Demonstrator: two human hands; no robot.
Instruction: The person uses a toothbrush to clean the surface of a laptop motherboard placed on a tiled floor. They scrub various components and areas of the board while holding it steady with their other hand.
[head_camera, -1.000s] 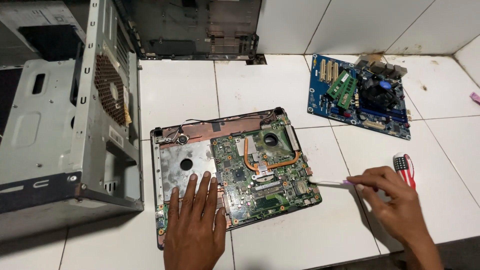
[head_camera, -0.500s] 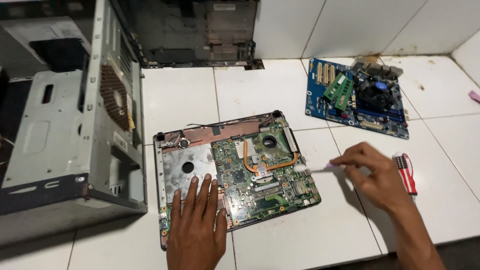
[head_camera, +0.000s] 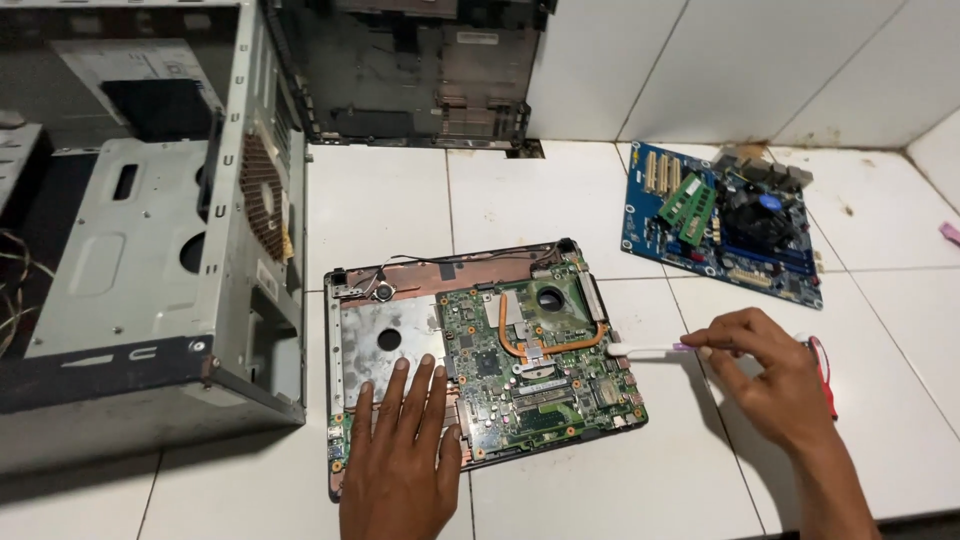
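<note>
Left hand (head_camera: 400, 455) lies flat, fingers spread, on the near edge of the opened laptop base (head_camera: 480, 360). Right hand (head_camera: 770, 375) pinches a white brush (head_camera: 645, 349), tip at the green board's right edge. Blue motherboard (head_camera: 725, 225) beyond; grey computer case (head_camera: 150, 260) at left.

Layout around the opened laptop base (head_camera: 480, 360)

Computer case (head_camera: 150, 250) lies to its left, desktop motherboard (head_camera: 720, 225) behind-right, laptop shell (head_camera: 410, 70) behind, against the wall.
</note>
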